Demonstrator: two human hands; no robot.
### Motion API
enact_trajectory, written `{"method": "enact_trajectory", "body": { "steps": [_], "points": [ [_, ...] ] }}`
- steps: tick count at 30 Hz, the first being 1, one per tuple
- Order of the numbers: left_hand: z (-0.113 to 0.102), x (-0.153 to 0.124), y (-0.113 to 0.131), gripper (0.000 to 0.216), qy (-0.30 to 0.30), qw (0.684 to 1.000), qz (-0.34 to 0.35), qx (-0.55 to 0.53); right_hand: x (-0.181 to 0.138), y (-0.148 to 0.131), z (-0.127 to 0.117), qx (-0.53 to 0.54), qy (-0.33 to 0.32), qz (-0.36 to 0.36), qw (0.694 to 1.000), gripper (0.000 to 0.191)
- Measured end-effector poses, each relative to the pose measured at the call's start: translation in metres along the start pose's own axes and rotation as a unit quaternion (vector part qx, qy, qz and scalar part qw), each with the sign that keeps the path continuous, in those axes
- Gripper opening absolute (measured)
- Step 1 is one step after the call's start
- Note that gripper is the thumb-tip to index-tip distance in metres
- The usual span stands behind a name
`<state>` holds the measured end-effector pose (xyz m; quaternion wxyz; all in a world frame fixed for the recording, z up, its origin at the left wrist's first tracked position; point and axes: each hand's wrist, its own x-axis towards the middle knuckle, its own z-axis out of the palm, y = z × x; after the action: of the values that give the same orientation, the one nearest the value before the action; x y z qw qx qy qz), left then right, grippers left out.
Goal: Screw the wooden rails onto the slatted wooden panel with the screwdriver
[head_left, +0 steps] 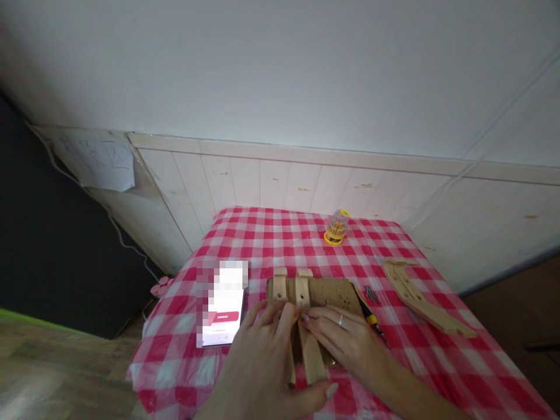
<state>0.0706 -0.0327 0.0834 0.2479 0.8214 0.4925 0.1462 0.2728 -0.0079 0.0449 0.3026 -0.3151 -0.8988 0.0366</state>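
Note:
My left hand (261,364) wraps over a pale wooden strip (280,284), with its thumb reaching across the lower end of a second strip (311,353). My right hand (343,338), with a ring on one finger, presses its fingertips against that second strip. Both strips lie across a brown perforated board (330,293). Just right of the board are a yellow-and-black screwdriver (371,318) and several screws (372,294). Curved wooden pieces (420,297) lie further right. A phone (223,309) with a pixelated screen lies left of my hands.
A red-and-white gingham tablecloth (271,245) covers the table, and a clear cylindrical bit holder with a yellow base (336,228) stands near its far edge. Panelled wall rises behind. A pink object (160,286) and a white cable sit beyond the left corner.

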Motion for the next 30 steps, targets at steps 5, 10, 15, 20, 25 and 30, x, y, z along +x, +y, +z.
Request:
{"method": "enact_trajectory", "body": {
  "steps": [5,10,15,20,25,30],
  "points": [
    [0.001,0.000,0.000,0.064,0.012,1.000,0.007,0.003,0.002,0.000,-0.002,0.005,-0.019,-0.002,1.000,0.049],
    [-0.001,0.000,0.001,0.057,0.014,1.000,0.003,0.006,0.005,0.003,-0.004,0.008,-0.014,-0.034,0.999,0.055],
    [-0.002,0.000,0.002,0.055,0.029,0.999,0.019,0.000,0.005,0.004,-0.004,0.021,-0.009,-0.035,0.999,0.056],
    [0.000,0.001,0.003,0.048,0.039,0.999,0.015,-0.008,-0.002,0.006,-0.003,0.025,-0.010,-0.022,0.999,0.055],
    [-0.001,0.002,0.003,0.049,0.024,0.999,0.010,-0.019,-0.005,0.010,-0.002,0.057,0.004,0.032,0.998,0.046],
    [-0.003,0.002,0.003,0.051,0.014,0.999,0.004,-0.028,-0.001,0.009,-0.005,0.095,0.022,0.052,0.994,0.045]
  ]
}}
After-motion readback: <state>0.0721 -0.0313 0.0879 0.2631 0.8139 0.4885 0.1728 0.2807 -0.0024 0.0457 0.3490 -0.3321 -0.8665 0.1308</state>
